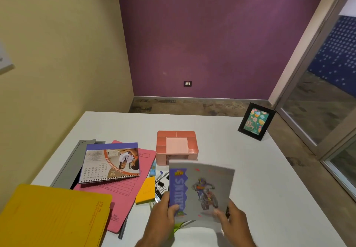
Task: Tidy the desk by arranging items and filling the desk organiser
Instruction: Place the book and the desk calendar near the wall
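1. Your left hand [163, 215] grips the lower left corner of the grey notebook [201, 191], thumb pressed on its purple title band, fingers closed behind the cover.
2. Your right hand [234, 220] pinches the notebook's lower right corner, thumb on the front face; the book is lifted off the white desk [260, 179] and its motorcycle picture faces you, somewhat blurred.
3. Just beyond the notebook's far edge, away from your fingertips, stands the pink desk organiser [176, 147]; its compartments look unfilled, though the front recess is partly hidden.
4. Left of your left thumb lie black binder clips [160, 188] and pens [160, 175], touching the orange sticky pad [146, 191].
5. Further left, the spiral desk calendar [111, 163] rests on a pink folder [123, 192], which overlaps a grey file [75, 160].
6. The yellow folder [52, 216] lies nearest you, well left of your left hand.
7. Far beyond your right hand, a black picture frame [256, 121] stands upright near the desk's corner.
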`<state>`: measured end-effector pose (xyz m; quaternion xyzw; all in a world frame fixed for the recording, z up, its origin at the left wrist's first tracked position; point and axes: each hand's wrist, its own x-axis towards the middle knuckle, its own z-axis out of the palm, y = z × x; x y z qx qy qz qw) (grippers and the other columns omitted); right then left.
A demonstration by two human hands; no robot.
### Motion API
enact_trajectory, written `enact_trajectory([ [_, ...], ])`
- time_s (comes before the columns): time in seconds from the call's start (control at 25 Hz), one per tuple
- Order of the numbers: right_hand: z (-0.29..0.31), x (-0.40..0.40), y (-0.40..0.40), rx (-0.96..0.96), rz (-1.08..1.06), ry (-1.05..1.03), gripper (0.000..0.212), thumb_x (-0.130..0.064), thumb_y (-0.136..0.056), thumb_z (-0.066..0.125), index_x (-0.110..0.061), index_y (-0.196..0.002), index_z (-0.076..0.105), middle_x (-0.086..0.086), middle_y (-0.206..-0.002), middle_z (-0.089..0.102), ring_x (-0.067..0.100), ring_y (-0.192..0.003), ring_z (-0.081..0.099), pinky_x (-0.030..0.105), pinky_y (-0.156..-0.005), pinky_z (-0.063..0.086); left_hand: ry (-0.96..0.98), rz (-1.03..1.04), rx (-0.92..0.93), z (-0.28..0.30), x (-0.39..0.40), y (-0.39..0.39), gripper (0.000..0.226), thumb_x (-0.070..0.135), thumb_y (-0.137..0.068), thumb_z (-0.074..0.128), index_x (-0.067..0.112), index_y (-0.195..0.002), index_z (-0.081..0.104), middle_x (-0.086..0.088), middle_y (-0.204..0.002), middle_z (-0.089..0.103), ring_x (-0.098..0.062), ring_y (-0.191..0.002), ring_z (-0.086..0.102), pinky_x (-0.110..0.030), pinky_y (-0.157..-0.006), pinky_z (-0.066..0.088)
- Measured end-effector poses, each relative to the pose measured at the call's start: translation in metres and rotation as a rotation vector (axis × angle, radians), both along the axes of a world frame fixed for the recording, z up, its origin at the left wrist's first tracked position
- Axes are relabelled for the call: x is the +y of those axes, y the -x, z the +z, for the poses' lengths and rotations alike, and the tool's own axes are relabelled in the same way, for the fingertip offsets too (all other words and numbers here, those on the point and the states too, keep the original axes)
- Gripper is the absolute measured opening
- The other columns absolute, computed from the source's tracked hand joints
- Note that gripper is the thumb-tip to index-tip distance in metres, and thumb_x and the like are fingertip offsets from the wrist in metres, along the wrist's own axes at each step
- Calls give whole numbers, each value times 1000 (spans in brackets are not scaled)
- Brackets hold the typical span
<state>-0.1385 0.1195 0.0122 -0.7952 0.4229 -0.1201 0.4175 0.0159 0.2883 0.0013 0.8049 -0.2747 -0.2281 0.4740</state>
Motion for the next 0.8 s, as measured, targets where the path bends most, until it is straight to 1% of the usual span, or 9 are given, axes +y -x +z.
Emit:
enact_trajectory([
  [0.12,37,-4,-53,-105,43,-19,39,-4,-75,73,-34,-98,63,-18,-84,73,-7,-75,65,9,-59,46,55,175,17,30,-4,-45,27,11,-93,60,28,-111,49,9,-96,72,-3,-79,68,-29,-66,56],
  [0.24,64,-9,-120,-165,73,-11,36,-6,-70,77,-28,-98,69,-16,-85,72,-8,-65,60,6,-58,42,88,283,-30,65,-10,-99,24,7,-90,63,24,-104,55,12,-92,68,5,-73,65,-17,-58,48],
  [0.28,72,-12,-146,-169,85,-16,36,-10,-69,78,-27,-100,71,-13,-87,72,-7,-67,60,6,-58,42,83,319,-55,75,-12,-123,23,7,-89,65,24,-103,57,12,-91,66,4,-72,63,-14,-58,44],
  [0.32,79,-14,-171,-162,99,-17,35,-13,-69,80,-25,-101,72,-11,-90,73,-5,-71,61,6,-59,42,67,354,-83,82,-13,-149,22,9,-88,67,24,-103,61,10,-93,65,1,-75,63,-15,-61,43],
  [0.44,95,-25,-248,-127,125,-24,31,-19,-70,82,-20,-100,73,-7,-97,74,6,-78,65,18,-65,50,14,423,-147,95,-21,-229,27,12,-80,73,18,-106,72,0,-98,68,-23,-85,66,-29,-74,50],
  [0.52,98,-36,-298,-67,121,-32,29,-22,-68,83,-17,-95,73,-4,-96,75,11,-81,68,24,-68,54,-27,442,-153,99,-31,-277,28,10,-78,74,15,-105,75,-2,-94,72,-23,-85,67,-30,-77,51],
  [0.6,96,-52,-342,-3,117,-34,26,-25,-65,85,-17,-86,72,-1,-95,75,16,-83,69,27,-68,54,-49,451,-138,101,-45,-319,27,9,-78,75,11,-104,76,-4,-94,74,-23,-84,68,-32,-78,54],
  [0.72,81,-79,-396,91,133,-30,26,-27,-62,87,-17,-72,65,2,-89,74,17,-79,68,26,-61,51,-89,437,-115,86,-71,-374,28,13,-79,76,10,-107,75,-7,-100,76,-23,-87,70,-36,-83,57],
  [0.8,68,-97,-423,152,129,-23,31,-30,-61,88,-14,-69,64,4,-85,72,18,-75,66,27,-59,50,-106,432,-86,69,-87,-399,31,16,-81,76,9,-111,73,-6,-105,75,-23,-89,71,-37,-82,58],
])
